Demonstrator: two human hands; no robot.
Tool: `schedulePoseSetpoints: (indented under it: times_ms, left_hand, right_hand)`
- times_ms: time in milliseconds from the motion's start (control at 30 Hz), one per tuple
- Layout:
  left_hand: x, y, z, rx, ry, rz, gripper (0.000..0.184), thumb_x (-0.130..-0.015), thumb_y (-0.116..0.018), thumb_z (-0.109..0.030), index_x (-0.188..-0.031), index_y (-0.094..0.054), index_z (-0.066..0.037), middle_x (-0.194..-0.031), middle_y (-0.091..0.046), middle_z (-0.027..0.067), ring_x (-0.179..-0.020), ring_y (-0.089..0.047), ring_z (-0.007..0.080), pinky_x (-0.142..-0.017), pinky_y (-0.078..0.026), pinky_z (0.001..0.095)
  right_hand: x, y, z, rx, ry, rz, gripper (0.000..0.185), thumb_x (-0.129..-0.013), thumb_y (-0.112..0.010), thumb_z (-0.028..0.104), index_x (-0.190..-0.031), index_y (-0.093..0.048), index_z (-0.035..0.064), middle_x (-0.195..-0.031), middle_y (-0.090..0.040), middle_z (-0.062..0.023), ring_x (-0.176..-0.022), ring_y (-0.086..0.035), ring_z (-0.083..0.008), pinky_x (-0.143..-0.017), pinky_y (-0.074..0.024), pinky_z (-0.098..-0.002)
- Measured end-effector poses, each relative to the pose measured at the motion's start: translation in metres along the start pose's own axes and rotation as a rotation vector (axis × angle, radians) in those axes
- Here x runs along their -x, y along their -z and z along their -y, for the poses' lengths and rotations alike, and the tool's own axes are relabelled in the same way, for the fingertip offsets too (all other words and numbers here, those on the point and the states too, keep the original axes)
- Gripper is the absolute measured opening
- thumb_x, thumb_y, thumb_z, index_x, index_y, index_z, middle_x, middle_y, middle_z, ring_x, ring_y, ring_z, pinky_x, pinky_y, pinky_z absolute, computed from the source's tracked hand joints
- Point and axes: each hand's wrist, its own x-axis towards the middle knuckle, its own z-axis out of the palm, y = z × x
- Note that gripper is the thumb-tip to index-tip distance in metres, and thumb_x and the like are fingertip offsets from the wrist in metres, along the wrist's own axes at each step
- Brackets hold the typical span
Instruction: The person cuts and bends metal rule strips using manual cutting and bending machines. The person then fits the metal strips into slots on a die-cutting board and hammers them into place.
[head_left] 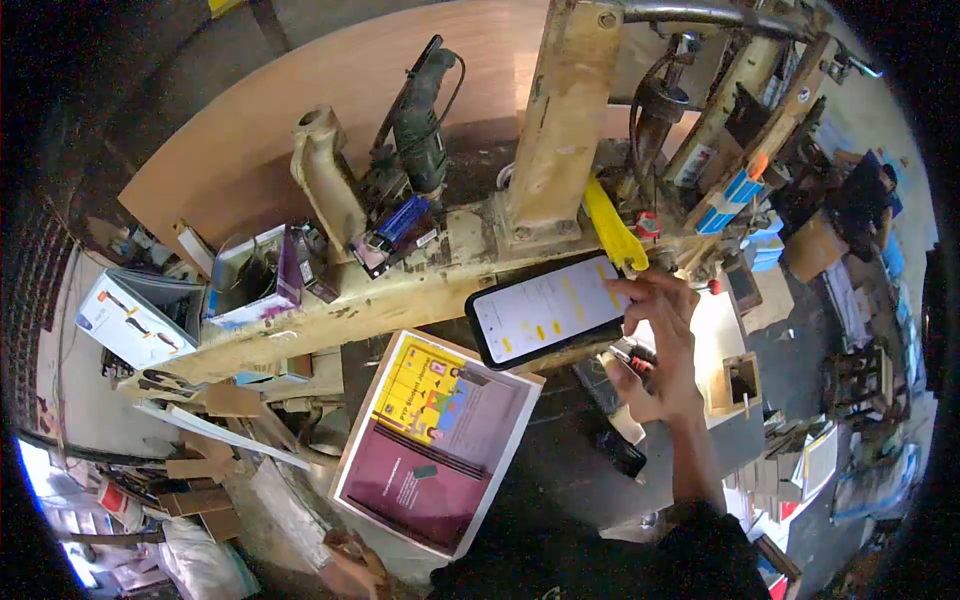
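A black-edged smartphone [545,312] with a lit white screen and yellow marks lies tilted beside the machine's beam. My right hand [655,345] reaches over the phone's right end. Its fingertips are at the screen, and the thumb is spread away below the phone. Below the phone is a stack of printed sheets or books [440,440], yellow and maroon on top with a pale border. My left hand [355,565] is low in the view, by the stack's lower left corner. Shadow hides its fingers, so I cannot see what they hold.
A worn metal beam [400,290] carries an upright post [560,130], a dark green power tool [420,130] and open cartons [140,320]. A yellow strip [612,225] hangs by the post. Cardboard pieces [200,500] pile at left. Another person [875,200] is at far right.
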Motion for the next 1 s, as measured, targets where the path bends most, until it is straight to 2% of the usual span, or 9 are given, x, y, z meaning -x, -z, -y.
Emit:
schedulePoseSetpoints:
  times_ms: [133,267,300,667,800,867,933,967,1000]
  left_hand:
    - [0.001,-0.001,-0.001,-0.008,0.017,-0.009,0.037,-0.095,-0.06,-0.027,-0.117,-0.051,0.002,-0.123,-0.055,0.0144,-0.105,-0.051,0.0185,-0.084,-0.045,0.0384]
    - [0.03,-0.012,-0.006,-0.047,0.101,-0.027,0.036,-0.096,-0.059,-0.027,-0.117,-0.052,0.002,-0.119,-0.057,0.0137,-0.101,-0.053,0.0185,-0.082,-0.046,0.0371]
    - [0.036,-0.013,-0.007,-0.058,0.117,-0.029,0.036,-0.096,-0.059,-0.026,-0.117,-0.052,0.002,-0.118,-0.057,0.0135,-0.1,-0.053,0.0185,-0.081,-0.046,0.0368]
    - [0.066,-0.006,0.0,-0.055,0.208,-0.087,0.033,-0.098,-0.057,-0.025,-0.116,-0.056,0.003,-0.108,-0.062,0.0116,-0.089,-0.058,0.0184,-0.074,-0.048,0.0331]
    - [0.075,-0.005,0.006,-0.005,0.219,-0.128,0.032,-0.099,-0.056,-0.024,-0.116,-0.057,0.003,-0.104,-0.064,0.0109,-0.085,-0.059,0.0184,-0.071,-0.049,0.0318]
    - [0.081,-0.007,0.006,0.04,0.237,-0.158,0.032,-0.099,-0.056,-0.024,-0.116,-0.057,0.004,-0.102,-0.064,0.0105,-0.083,-0.06,0.0184,-0.07,-0.049,0.0312]
    - [0.086,-0.013,0.006,0.165,0.278,-0.162,0.032,-0.1,-0.055,-0.024,-0.115,-0.058,0.004,-0.1,-0.065,0.0102,-0.081,-0.061,0.0184,-0.068,-0.049,0.0305]
    - [0.092,-0.015,0.007,0.254,0.322,-0.075,0.032,-0.1,-0.055,-0.024,-0.115,-0.058,0.004,-0.099,-0.066,0.01,-0.08,-0.061,0.0184,-0.068,-0.05,0.0302]
    - [0.094,-0.016,0.01,0.416,0.395,0.167,0.031,-0.1,-0.054,-0.025,-0.11,-0.062,0.003,-0.096,-0.068,0.0106,-0.081,-0.062,0.0174,-0.067,-0.05,0.0306]
  right_hand:
    - [0.003,-0.002,0.008,-0.026,-0.01,-0.03,0.031,-0.067,-0.063,0.03,-0.08,-0.048,0.0075,-0.122,-0.065,-0.0122,-0.117,-0.044,-0.0342,-0.101,-0.0275,-0.0495]
    - [0.011,-0.001,0.015,0.008,0.034,0.131,0.039,-0.067,-0.072,0.034,-0.087,-0.049,0.0102,-0.128,-0.061,-0.009,-0.122,-0.044,-0.0339,-0.102,-0.0281,-0.0526]
    - [0.012,-0.008,0.016,-0.052,0.025,0.094,0.033,-0.062,-0.067,0.029,-0.08,-0.046,0.0103,-0.122,-0.065,-0.0086,-0.12,-0.044,-0.0325,-0.1,-0.0258,-0.0492]
    - [-0.002,-0.015,0.032,-0.001,0.175,0.259,0.037,-0.062,-0.07,0.033,-0.081,-0.048,0.0102,-0.121,-0.065,-0.0057,-0.117,-0.045,-0.0319,-0.098,-0.0274,-0.0471]
    - [0.015,-0.001,0.041,-0.267,0.058,-0.181,0.041,-0.066,-0.07,0.015,-0.1,-0.051,0.0014,-0.12,-0.06,-0.0255,-0.117,-0.051,-0.0335,-0.092,-0.0473,-0.0444]
    - [0.029,0.01,0.041,-0.035,0.039,-0.403,0.029,-0.076,-0.068,0.005,-0.1,-0.052,-0.0003,-0.112,-0.064,-0.0224,-0.108,-0.058,-0.0304,-0.091,-0.0493,-0.0407]
    - [0.063,-0.01,0.038,-0.259,-0.213,-0.57,0.017,-0.082,-0.067,-0.007,-0.094,-0.057,-0.0005,-0.098,-0.068,-0.0174,-0.093,-0.064,-0.0234,-0.084,-0.0518,-0.0357]
    - [0.085,-0.017,0.03,-0.166,-0.251,-0.476,0.017,-0.08,-0.073,-0.01,-0.087,-0.062,-0.0002,-0.086,-0.069,-0.0117,-0.078,-0.065,-0.0177,-0.076,-0.0522,-0.031]
    - [0.103,-0.03,0.036,-0.168,-0.379,-0.412,0.016,-0.078,-0.077,-0.007,-0.083,-0.065,0.0017,-0.084,-0.069,-0.0098,-0.077,-0.064,-0.0157,-0.073,-0.0519,-0.0296]
